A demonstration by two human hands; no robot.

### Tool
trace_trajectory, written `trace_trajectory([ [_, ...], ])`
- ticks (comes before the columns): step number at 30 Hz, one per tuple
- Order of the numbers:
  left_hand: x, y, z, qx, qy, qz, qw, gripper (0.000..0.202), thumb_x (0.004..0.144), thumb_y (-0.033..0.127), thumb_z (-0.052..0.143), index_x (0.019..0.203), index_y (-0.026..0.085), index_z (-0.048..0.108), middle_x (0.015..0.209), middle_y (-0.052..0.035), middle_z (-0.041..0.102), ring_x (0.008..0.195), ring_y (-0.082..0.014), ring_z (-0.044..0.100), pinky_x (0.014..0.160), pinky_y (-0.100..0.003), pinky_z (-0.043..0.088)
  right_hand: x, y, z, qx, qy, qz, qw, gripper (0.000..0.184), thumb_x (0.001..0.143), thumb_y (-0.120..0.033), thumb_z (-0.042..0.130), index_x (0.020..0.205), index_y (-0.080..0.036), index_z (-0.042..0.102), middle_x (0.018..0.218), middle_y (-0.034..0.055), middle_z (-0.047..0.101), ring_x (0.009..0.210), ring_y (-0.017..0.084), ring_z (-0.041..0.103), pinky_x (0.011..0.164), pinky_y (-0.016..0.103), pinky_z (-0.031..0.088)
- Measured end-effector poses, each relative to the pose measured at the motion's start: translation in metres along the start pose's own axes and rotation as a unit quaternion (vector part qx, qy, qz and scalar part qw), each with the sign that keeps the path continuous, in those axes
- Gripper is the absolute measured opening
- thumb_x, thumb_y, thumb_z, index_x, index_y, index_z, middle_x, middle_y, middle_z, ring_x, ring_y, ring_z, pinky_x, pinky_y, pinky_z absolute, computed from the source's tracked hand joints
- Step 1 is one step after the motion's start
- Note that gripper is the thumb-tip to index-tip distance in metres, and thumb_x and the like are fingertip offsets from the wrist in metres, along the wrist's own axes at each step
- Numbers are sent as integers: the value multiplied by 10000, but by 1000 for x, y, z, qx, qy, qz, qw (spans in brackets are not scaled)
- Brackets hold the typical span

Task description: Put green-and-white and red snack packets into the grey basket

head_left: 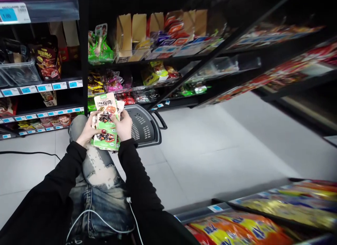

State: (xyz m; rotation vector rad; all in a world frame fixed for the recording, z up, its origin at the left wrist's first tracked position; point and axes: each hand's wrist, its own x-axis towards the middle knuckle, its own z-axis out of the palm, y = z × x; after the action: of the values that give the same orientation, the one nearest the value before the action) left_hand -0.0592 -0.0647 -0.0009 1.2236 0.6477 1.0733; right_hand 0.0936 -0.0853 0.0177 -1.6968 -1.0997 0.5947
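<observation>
Several green and cream snack packets point(106, 113) with a picture of food and dark printed characters are stacked between my two hands, above my bent knee. My left hand point(91, 131) grips the stack from its left side, the thumb lying across the front. From the right, my right hand point(123, 126) clasps the same packets, its thumb pressed on the front one. Some of the packets fan out below and behind the front one. Just beyond my right hand, a dark grey plastic basket point(157, 134) rests on the floor, partly hidden by my hands.
Ahead stand black shelves with price tags point(76, 83), cardboard display boxes point(139, 27) and a green snack bag point(100, 45). Bright orange and yellow bags point(237, 229) fill a low shelf at the lower right. A white cable point(97, 213) crosses my lap; a black cable point(28, 152) lies on the tiles.
</observation>
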Motion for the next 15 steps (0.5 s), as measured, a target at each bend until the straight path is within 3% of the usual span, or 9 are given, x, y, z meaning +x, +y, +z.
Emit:
trace_trajectory([
  [5, 1, -2, -1, -16, 13, -15, 1000, 887, 506, 299, 836, 1292, 267, 424, 1364, -85, 455, 1245, -282, 464, 977, -357, 426, -6, -5, -2, -9, 37, -13, 999, 709, 782, -354, 508, 1408, -136, 256, 843, 35, 654, 780, 210, 637, 786, 376, 503],
  [7, 1, -3, -1, -17, 20, -17, 1000, 880, 515, 292, 829, 1297, 264, 428, 1388, -88, 442, 1274, -288, 438, 993, -362, 418, -7, -9, -4, -23, 43, -22, 999, 671, 812, -343, 462, 1416, -148, 246, 877, 47, 658, 795, 211, 638, 795, 377, 502],
  [12, 3, -4, -2, -3, 17, -18, 1000, 740, 545, 260, 805, 1234, 259, 534, 1376, -63, 488, 1256, -296, 466, 1008, -374, 413, -6, -12, -8, -55, 77, -38, 995, 460, 854, -309, 354, 1298, -193, 385, 1279, 120, 547, 1093, 257, 580, 897, 385, 468],
  [15, 4, -5, -3, 18, 1, -31, 999, 560, 586, 256, 777, 1128, 240, 637, 1272, -54, 594, 1190, -302, 530, 1001, -396, 420, -5, -11, -6, -65, 98, -35, 992, 401, 865, -307, 336, 1252, -208, 367, 1282, 123, 532, 1090, 265, 582, 869, 391, 478],
])
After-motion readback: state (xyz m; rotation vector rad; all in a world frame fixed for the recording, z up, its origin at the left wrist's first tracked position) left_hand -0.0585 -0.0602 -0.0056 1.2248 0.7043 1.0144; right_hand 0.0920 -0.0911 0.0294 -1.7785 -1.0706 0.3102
